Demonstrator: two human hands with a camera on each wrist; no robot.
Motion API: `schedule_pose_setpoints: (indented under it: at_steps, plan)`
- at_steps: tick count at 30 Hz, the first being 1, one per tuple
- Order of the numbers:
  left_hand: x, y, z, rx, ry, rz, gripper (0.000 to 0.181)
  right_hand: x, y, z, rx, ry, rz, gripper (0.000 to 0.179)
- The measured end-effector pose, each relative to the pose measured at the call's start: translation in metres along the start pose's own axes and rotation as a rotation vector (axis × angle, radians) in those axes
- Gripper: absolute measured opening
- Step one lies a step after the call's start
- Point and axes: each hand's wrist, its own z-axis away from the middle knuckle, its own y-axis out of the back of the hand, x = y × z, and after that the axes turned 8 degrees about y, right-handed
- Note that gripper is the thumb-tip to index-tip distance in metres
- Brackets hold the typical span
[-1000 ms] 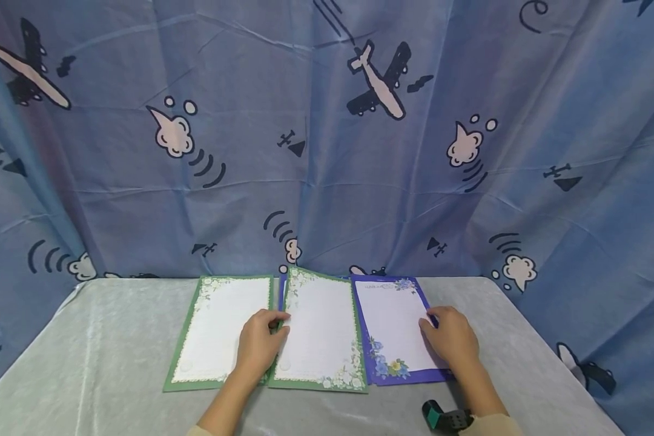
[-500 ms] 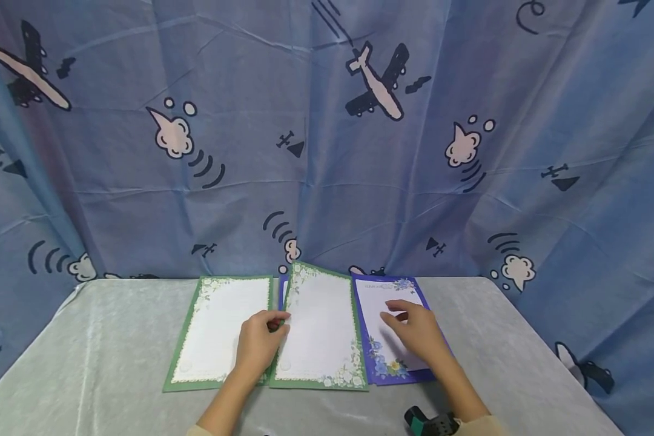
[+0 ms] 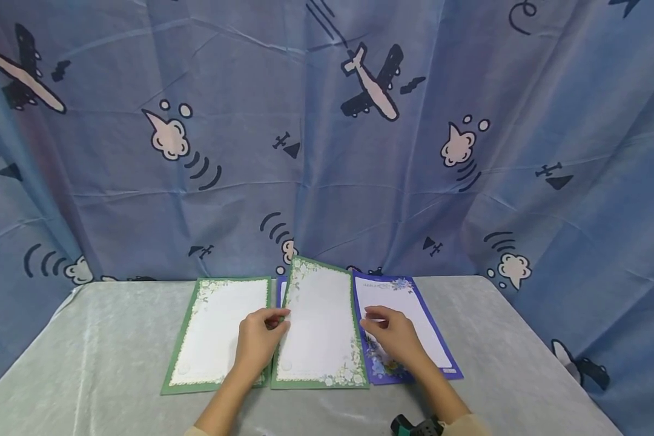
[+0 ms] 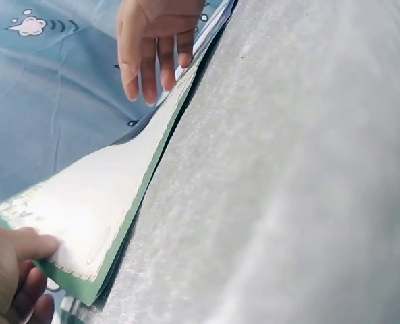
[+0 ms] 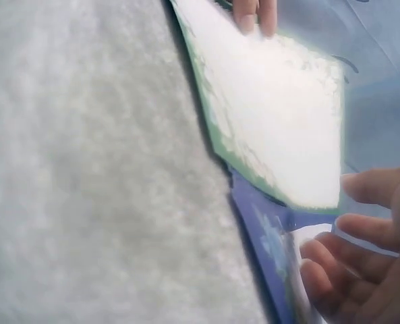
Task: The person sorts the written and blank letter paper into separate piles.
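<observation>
My left hand pinches the left edge of a green-bordered sheet of decorative paper, thumb on its white face and fingers beneath, as the left wrist view shows. The sheet is raised and bent, overlapping a purple-bordered sheet with blue flowers. My right hand hovers over that purple sheet, fingertips right at the green sheet's right edge. In the right wrist view, the right thumb and index finger stand apart at the green sheet's edge, the other fingers loosely bent.
Another green-bordered sheet lies flat at the left. A sliver of purple border shows between the two green sheets. The pale cloth-covered table ends at a blue curtain with airplane prints. A dark wristband device is by the right sleeve.
My right hand has left the purple sheet's right edge and moved left to the green sheet's right edge. The green sheet's far end has risen slightly; my left hand keeps its pinch.
</observation>
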Motion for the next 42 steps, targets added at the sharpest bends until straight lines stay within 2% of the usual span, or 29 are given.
schedule_pose_setpoints:
  at_steps: [12,18,22,28,34,42]
  plan:
    - [0.009,0.003,-0.001,-0.001,-0.002,0.037,0.016,0.004,-0.004,-0.001,0.004,-0.003,-0.001,0.035]
    - [0.016,0.006,-0.002,0.009,-0.011,0.063,0.017,0.002,-0.004,-0.004,0.081,0.043,-0.003,0.029]
    - [0.019,0.007,-0.001,0.01,-0.024,0.08,0.017,0.002,-0.003,-0.004,0.096,0.043,-0.02,0.028]
    - [0.025,0.007,-0.001,0.008,-0.021,0.12,0.018,0.0,-0.003,-0.003,0.087,0.014,-0.08,0.03]
    - [0.03,0.009,0.0,-0.002,-0.011,0.152,0.018,-0.004,-0.002,-0.004,0.125,0.016,-0.15,0.029]
    - [0.032,0.012,0.001,-0.011,0.004,0.125,0.014,-0.01,0.0,-0.006,0.155,-0.001,-0.215,0.025]
